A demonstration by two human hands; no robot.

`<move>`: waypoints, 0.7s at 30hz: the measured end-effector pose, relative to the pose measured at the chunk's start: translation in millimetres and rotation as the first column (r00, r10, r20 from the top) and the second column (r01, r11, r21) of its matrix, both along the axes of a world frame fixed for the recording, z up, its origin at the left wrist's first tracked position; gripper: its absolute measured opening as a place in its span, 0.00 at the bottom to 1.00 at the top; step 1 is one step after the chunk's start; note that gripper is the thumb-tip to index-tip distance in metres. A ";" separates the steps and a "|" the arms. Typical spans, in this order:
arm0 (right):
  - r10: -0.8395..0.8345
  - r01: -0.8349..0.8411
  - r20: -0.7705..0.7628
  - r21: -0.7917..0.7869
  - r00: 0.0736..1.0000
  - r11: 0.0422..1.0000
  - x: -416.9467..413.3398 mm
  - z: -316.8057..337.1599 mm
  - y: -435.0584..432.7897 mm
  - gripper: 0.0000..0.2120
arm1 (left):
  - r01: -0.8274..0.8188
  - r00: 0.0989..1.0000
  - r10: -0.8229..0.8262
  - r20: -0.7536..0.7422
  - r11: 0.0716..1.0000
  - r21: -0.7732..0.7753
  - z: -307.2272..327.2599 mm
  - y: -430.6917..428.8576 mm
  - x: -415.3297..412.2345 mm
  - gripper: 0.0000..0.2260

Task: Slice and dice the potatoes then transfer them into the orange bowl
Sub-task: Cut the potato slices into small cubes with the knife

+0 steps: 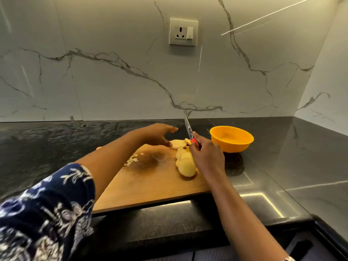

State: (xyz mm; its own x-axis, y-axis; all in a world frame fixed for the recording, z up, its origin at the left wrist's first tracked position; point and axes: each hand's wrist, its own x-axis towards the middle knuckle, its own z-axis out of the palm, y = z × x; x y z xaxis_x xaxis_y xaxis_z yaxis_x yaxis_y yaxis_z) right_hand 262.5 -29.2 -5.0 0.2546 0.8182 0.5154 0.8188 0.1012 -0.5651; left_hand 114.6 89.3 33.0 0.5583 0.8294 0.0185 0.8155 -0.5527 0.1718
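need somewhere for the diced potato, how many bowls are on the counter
1. The orange bowl sits on the counter, right of the cutting board, just beyond the right hand. No other shows, though the counter runs out of frame.

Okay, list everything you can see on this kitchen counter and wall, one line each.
countertop: one, black, foreground
cutting board: one, brown wood, on the countertop
potato slices: several, pale yellow, cutting board's right side
diced potato: small pile, pale, cutting board's left side
orange bowl: one, orange, countertop right of the cutting board
knife: one, red handle, held over the potato slices
wall socket: one, white, marble wall
left hand: one, open, over the cutting board's far end
right hand: one, grips the knife handle
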 end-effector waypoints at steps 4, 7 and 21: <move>0.001 -0.001 0.015 0.018 1.000 1.000 0.1 -1.5 -0.1 0.20 | 0.034 0.999 -0.031 0.019 0.979 -0.201 -7.8 21.2 8.5 0.31; -0.021 0.021 0.031 0.015 0.999 1.000 1.3 -1.5 0.0 0.20 | 0.086 0.995 -0.073 0.069 0.972 -0.220 -12.7 28.2 6.8 0.28; -0.005 0.004 0.072 0.004 0.997 1.000 -5.3 1.0 -5.7 0.20 | 0.019 0.967 -0.004 0.253 0.998 -0.055 14.4 -20.6 -65.4 0.20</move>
State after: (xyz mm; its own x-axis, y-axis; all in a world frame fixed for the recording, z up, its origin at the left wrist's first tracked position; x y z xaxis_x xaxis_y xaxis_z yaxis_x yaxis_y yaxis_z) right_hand 257.2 -35.0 -4.0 0.2206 0.8152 0.5355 0.8576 0.0995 -0.5047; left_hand 49.2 68.7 47.4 0.5511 0.8267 0.1135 0.7351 -0.5453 0.4029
